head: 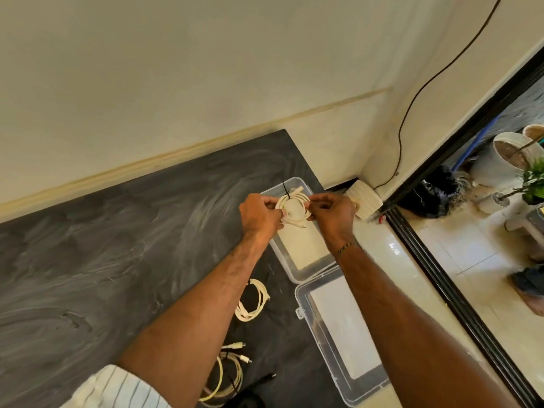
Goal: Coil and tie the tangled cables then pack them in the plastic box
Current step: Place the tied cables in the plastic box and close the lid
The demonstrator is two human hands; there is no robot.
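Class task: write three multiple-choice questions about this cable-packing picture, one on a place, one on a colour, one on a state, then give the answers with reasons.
1. Where is the coiled white cable held?
A. above the clear plastic box
B. over the clear lid
C. on the floor

2. What colour is the tie on it?
A. red
B. black
C. yellow

3. What are the hands doing?
A. resting flat
B. left hand alone grips
C. both grip the coil

Answers: A, the box lies beneath it; B, a dark strip sticks up; C, the right hand pinches it too.
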